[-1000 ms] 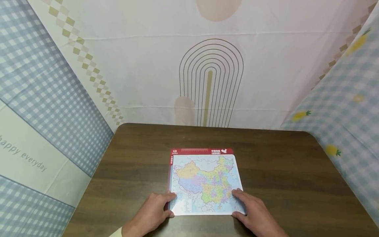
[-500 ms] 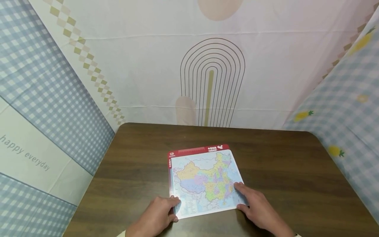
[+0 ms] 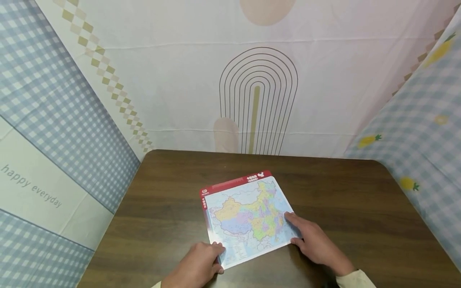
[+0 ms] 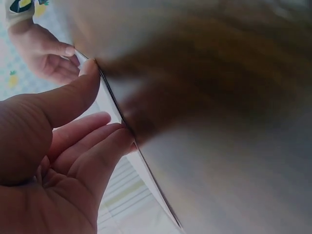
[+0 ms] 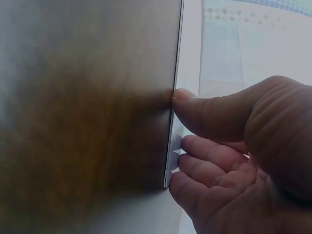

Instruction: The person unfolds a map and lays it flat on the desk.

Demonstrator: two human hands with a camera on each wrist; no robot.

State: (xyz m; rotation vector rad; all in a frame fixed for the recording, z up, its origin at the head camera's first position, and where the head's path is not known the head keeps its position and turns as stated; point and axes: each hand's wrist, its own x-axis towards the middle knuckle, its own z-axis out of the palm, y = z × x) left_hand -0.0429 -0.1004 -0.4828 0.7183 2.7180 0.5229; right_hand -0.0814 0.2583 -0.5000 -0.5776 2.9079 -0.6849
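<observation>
A thin rectangular map board (image 3: 248,212), printed with a coloured map of China and a red top band, lies flat on the brown table, turned so its right side sits farther away. My left hand (image 3: 199,262) holds its near left corner, fingertips over the printed face and thumb at the edge. On the right edge, near the lower corner, my right hand (image 3: 315,240) grips it the same way. The left wrist view shows the board's thin edge (image 4: 113,100) between thumb and fingers. In the right wrist view, the thumb (image 5: 195,105) presses that edge while the fingers curl beside it.
The dark wooden table (image 3: 342,192) extends around the board on all sides. A white patterned cloth (image 3: 173,88) hangs behind it. Blue checked cloths hang at the left (image 3: 65,100) and right (image 3: 425,140).
The map board has turned counterclockwise, its right side moving away and its lower left corner coming nearer. Both hands have moved with it, the left rightward and nearer, the right farther up.
</observation>
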